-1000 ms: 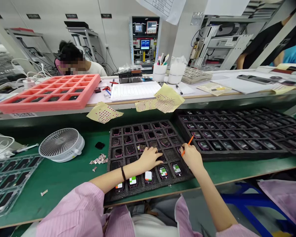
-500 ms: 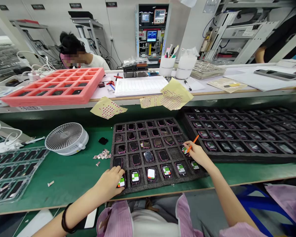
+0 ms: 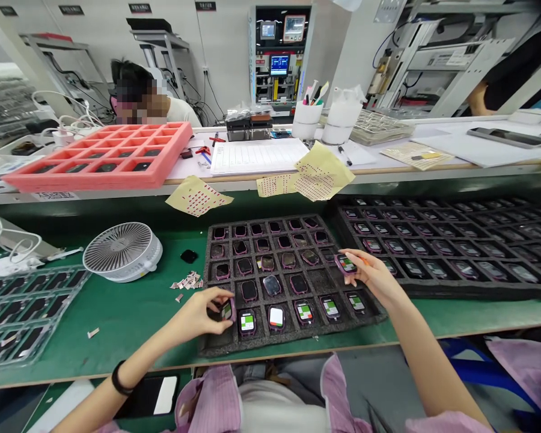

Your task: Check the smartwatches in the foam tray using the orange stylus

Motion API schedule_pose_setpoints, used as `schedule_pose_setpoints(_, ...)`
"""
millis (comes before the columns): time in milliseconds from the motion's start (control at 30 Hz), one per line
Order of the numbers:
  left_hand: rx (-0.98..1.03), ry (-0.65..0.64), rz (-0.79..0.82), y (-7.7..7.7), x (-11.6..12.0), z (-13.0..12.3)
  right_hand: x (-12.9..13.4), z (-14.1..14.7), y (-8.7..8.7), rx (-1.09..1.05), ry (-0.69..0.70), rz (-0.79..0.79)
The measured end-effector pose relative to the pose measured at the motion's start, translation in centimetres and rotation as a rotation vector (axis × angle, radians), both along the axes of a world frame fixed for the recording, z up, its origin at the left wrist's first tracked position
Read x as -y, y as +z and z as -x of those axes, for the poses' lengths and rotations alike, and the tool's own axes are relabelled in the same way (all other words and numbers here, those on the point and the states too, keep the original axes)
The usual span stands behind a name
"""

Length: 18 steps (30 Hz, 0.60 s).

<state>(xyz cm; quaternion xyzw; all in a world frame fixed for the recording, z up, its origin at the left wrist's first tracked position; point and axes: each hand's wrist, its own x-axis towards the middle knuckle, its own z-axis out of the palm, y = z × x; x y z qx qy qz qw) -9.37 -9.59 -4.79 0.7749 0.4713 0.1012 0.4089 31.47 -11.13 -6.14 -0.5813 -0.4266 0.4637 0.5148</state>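
In my left hand (image 3: 197, 316) I pinch a small square smartwatch body (image 3: 226, 311) with a pink frame, just above the front-left corner of a black foam tray (image 3: 261, 344). My right hand (image 3: 372, 278) holds a similar watch body (image 3: 345, 264) by its edges above the tray's right side, with a green-marked label on its face. An orange stick (image 3: 365, 261) shows behind my right fingers, mostly hidden. Several pink-framed watch bodies sit in the tray's pockets, and those in the front row carry green-marked labels.
A second black foam tray (image 3: 451, 288) of watch bodies lies to the right. A white fan (image 3: 121, 251), a transparent tray (image 3: 31, 307) and scattered label scraps (image 3: 186, 281) lie left. Beyond, a pink tray (image 3: 97, 162) and yellow dotted sheets (image 3: 198, 196) sit near a seated person (image 3: 183, 112).
My left hand has lifted a watch body from the tray's front-left corner. My right hand has raised another watch body from the tray, and the orange stick is now mostly hidden.
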Motion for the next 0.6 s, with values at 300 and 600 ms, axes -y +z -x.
schedule_pose_setpoints(300,0.101,-0.232,0.144,-1.3,-5.3,-7.8,-0.6,5.2,3.1,-0.092,0.296,-0.132)
schedule_pose_setpoints(600,0.075,-0.360,0.115,-0.9,-7.0,-9.0,-4.4,8.5,7.0,-0.286,0.414,-0.289)
